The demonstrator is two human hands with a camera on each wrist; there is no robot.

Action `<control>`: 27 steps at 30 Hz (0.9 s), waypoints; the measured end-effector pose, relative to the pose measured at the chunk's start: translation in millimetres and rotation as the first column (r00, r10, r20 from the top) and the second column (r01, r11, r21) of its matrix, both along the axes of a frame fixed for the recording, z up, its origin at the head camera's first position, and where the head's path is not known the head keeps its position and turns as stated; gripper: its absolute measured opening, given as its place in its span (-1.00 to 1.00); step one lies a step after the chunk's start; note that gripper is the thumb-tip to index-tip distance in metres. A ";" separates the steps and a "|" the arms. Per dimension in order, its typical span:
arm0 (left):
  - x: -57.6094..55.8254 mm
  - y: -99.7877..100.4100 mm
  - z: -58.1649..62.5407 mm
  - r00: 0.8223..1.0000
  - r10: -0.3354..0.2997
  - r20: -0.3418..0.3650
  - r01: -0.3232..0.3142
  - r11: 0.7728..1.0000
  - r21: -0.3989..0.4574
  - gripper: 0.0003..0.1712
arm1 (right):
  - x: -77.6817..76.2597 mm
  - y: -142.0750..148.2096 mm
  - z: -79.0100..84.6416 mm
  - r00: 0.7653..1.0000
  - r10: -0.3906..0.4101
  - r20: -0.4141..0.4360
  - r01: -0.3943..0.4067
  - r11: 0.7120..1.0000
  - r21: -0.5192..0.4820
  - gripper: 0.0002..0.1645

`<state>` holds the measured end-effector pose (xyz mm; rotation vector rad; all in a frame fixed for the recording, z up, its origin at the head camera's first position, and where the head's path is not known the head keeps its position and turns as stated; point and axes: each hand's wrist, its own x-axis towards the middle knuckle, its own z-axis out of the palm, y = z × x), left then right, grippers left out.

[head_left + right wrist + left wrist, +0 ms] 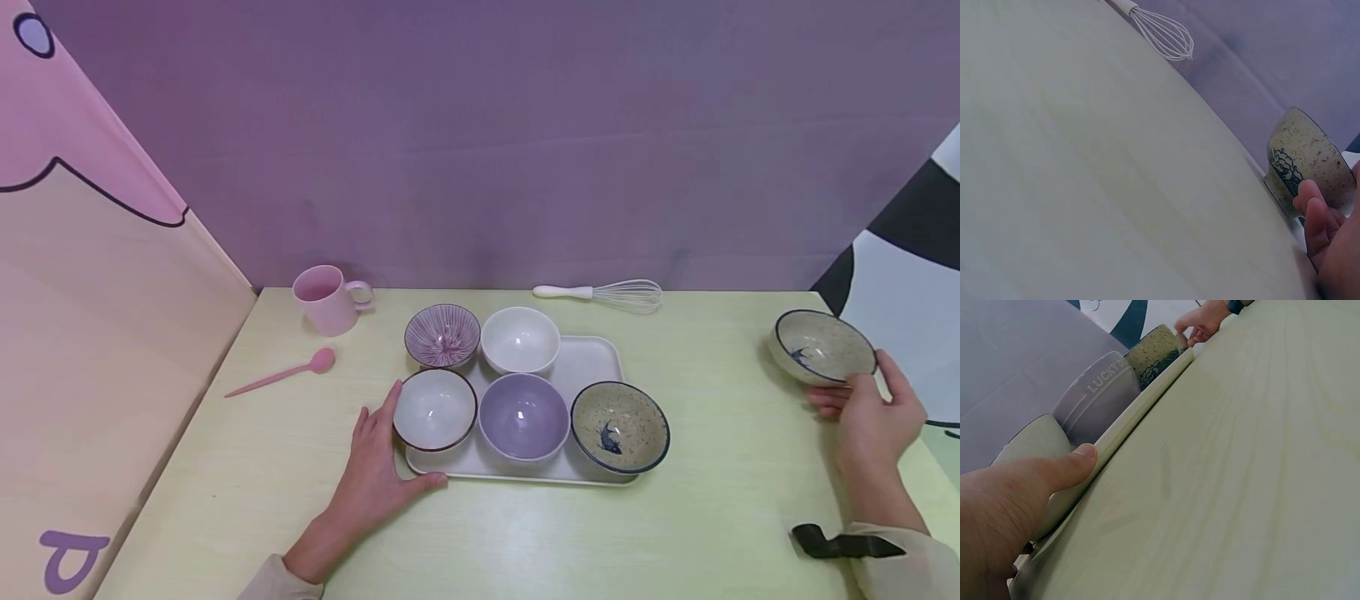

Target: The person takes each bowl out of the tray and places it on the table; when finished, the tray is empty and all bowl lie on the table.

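Note:
My right hand [879, 421] grips a speckled bowl [823, 348] with a dark blue rim at the table's right edge, thumb by the rim and fingers at its side. The right wrist view shows blue flowers on that bowl [1310, 156]; I cannot tell whether its foot touches the table. At the left end of a white tray [592, 358], my left hand [375, 475] is spread beside a brown-rimmed white bowl [435, 408]; its thumb [1075, 467] lies along the tray's front edge. A lilac bowl [523, 417] and a second speckled bowl [620, 427] stand alongside.
Behind them stand a purple-striped bowl [442, 335] and a white bowl [521, 340]. A white whisk [600, 293] lies at the table's back edge. On the left are a pink mug [327, 304] and a pink spoon [288, 374]. Purple cloth [525, 150] hangs behind.

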<state>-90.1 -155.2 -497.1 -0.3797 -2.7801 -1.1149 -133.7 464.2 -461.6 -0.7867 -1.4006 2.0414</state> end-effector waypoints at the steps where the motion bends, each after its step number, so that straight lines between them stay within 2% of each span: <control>1: -0.1 -0.2 -0.4 1.000 0.000 -0.002 0.000 1.000 -0.003 0.74 | -0.2 1.1 -0.3 1.000 -0.014 -0.008 0.014 1.000 -0.010 -0.24; 10: 0.0 -0.9 -0.4 1.000 -0.007 0.009 0.007 1.000 0.000 0.75 | -0.6 6.1 -2.2 0.994 -0.092 -0.063 0.086 0.993 -0.085 -0.22; 13: 0.0 -0.8 -1.0 1.000 -0.006 0.009 0.006 1.000 0.004 0.75 | 1.0 6.4 -4.1 0.993 -0.110 -0.044 0.107 0.992 -0.070 -0.23; 19: -0.3 -0.8 -3.1 1.000 -0.018 -0.014 0.018 1.000 0.011 0.75 | 3.1 4.7 -6.8 0.989 -0.139 0.041 0.138 0.990 0.028 -0.27; 24: -0.2 -0.7 -2.8 1.000 -0.015 -0.012 0.016 1.000 0.008 0.74 | 3.1 4.5 -5.2 0.985 -0.169 0.039 0.168 0.985 0.027 -0.30; 27: -0.3 -0.4 -2.0 1.000 -0.010 -0.004 0.010 1.000 0.007 0.74 | 2.7 4.6 -5.0 0.986 -0.162 0.042 0.160 0.986 0.047 -0.31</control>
